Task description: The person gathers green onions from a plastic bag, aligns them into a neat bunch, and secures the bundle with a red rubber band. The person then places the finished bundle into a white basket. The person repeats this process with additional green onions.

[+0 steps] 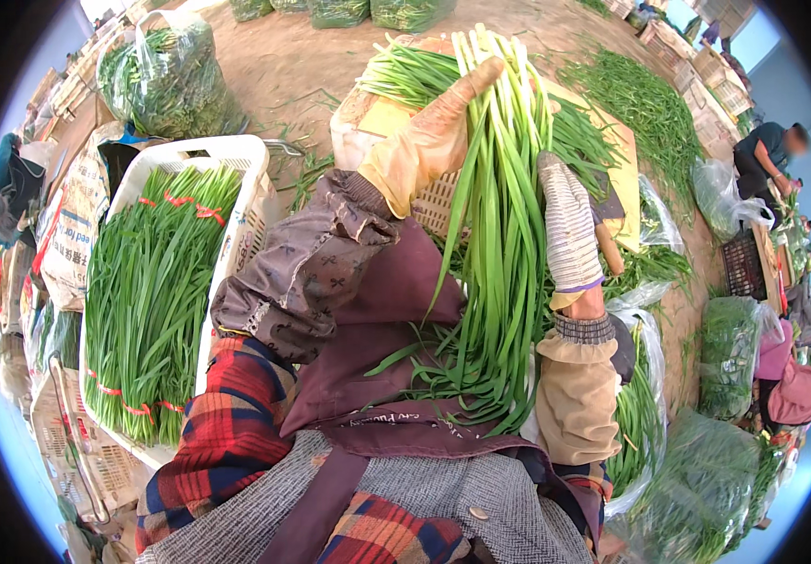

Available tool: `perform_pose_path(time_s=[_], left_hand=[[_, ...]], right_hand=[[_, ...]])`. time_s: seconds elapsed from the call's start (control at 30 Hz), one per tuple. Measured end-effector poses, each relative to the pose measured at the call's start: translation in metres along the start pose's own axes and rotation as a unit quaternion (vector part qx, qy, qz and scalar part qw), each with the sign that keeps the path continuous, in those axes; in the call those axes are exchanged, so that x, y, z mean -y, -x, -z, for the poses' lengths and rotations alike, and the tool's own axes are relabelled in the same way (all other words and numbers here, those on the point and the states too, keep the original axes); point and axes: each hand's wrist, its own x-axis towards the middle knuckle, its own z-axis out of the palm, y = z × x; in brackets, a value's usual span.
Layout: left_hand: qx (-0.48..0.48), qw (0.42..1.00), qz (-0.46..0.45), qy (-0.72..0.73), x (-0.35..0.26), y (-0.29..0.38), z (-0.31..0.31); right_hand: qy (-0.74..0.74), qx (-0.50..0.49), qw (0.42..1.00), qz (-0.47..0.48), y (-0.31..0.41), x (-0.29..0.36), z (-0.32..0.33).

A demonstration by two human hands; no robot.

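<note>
A long bunch of green leafy stalks, like garlic chives (501, 183), hangs over my lap, its pale ends up. My left hand (441, 134), in a worn yellowish rubber glove, is closed around the upper stalks. My right hand (567, 218), in a striped knit glove, lies against the bunch's right side; its fingers point up and its palm is hidden. Just right of it is a wooden handle (609, 248) with a dark blade partly hidden. Behind the bunch, more loose stalks (409, 74) lie on a yellow board (627, 176) over a crate (435, 204).
At left stands a white plastic crate (262, 158) of chive bundles tied with red bands. A clear bag of greens (166, 81) is behind it. Loose leaves (641, 113) cover the floor at right, near bagged greens (694, 479). Another person (765, 158) works at far right.
</note>
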Motion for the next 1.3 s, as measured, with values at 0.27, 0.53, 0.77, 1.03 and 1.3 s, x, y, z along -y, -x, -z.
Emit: perform_pose_path(time_s=[0.27,0.53,0.77,1.03,1.3], left_hand=[[-0.082,0.994,0.047,-0.053,0.003,-0.009,0.028],[-0.205,0.971,0.047,-0.114,0.011,-0.017,0.011],[-0.187,0.97,0.063,-0.139,0.01,-0.015,0.012],[-0.05,0.984,0.075,-0.155,0.009,0.001,0.028],[-0.014,0.983,0.06,-0.171,0.014,-0.005,0.029]], right_hand=[[0.017,-0.02,0.99,-0.142,-0.025,0.042,0.0],[0.365,0.022,0.931,0.005,-0.026,0.093,-0.012],[0.262,-0.014,0.965,-0.008,-0.038,0.056,-0.012],[-0.21,0.059,0.93,-0.296,-0.04,0.046,0.017],[0.063,0.038,0.974,-0.216,-0.059,0.05,0.048]])
